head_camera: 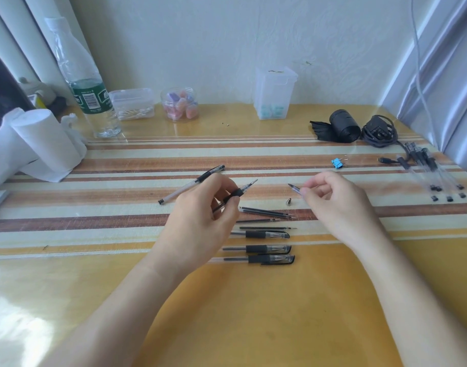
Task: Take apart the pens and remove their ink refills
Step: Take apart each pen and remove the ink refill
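Left grip pinches an uncapped pen (tip up-right). Right grip pinches a cap above the bench.

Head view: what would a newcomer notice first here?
Two bare hands meet mid-table: the left hand grips a clear plastic pen with black rubber grip, while the right hand pinches a small clear pen part. Between them, thin black ink refills lie on the yellow striped table.
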